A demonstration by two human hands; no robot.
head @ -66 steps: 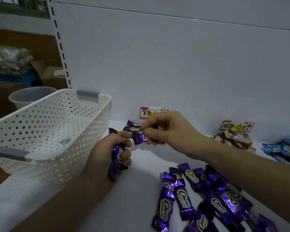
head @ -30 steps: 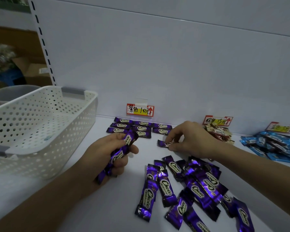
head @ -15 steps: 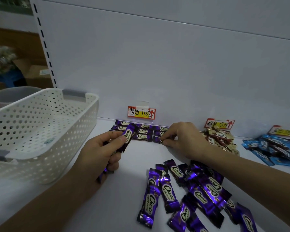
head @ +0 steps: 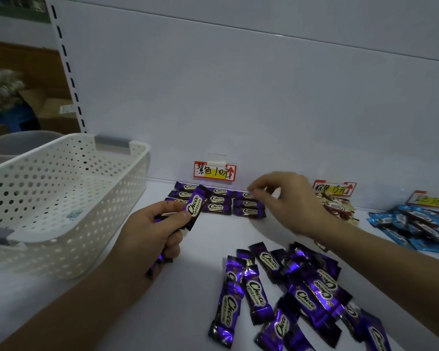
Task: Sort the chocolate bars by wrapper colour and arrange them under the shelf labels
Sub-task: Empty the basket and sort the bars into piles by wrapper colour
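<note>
At the far left, beyond the shelf upright, a grey tub [head: 18,144] and a cardboard box [head: 55,110] sit in dim light. A white perforated basket [head: 99,236] with grey handle clips [head: 112,143] stands on the left of the white shelf [head: 208,239]. Just right of it, the left hand [head: 147,236] clenches a bundle of purple bars [head: 162,258]. Its thumb and forefinger grasp one raised bar [head: 195,207], which tilts up and to the right with its "Choco" face showing. Beyond that bar, on the back panel, the purple label [head: 214,171] hangs above the sorted purple rows [head: 217,205], which lie flat in columns, close against one another. The right hand [head: 284,201] hovers over the far right end of those rows, fingers bunched toward the thumb. It is blurred, so I cannot tell whether the fingers pinch anything. Near and right of centre, below the right forearm, a loose purple pile [head: 302,295] lies overlapping at mixed angles. Farther right, the brown label [head: 333,188] sits above a heap of brown-and-cream bars [head: 340,210]. At the right edge, a third label [head: 430,200] stands over a heap of blue bars [head: 416,224].
</note>
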